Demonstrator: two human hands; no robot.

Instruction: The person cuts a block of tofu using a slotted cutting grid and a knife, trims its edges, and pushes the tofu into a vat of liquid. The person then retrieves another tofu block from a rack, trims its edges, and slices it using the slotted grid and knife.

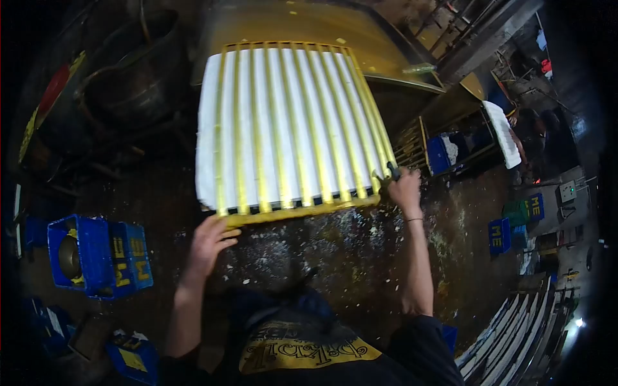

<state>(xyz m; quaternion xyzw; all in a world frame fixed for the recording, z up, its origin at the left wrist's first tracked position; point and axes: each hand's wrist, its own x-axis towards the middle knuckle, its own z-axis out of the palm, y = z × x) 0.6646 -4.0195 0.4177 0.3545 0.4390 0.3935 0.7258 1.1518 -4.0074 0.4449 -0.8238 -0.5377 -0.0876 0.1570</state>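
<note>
A yellow slatted frame (299, 210) lies over a white slab (207, 135), whose left side sticks out past the slats. My left hand (209, 243) is closed on the frame's near left corner, with the fingers along the yellow edge. At the near right corner my right hand (404, 188) grips the frame, close to a small dark piece at the corner. The far part of the frame overlaps a wide brownish, flat surface (277, 22).
Blue crates (90, 293) with yellow letters stand on the left. A stained dark floor (322, 254) lies below the frame. Long pale strips (515, 331) are at the lower right. Another white panel (501, 135) stands at the right, near a partly visible person.
</note>
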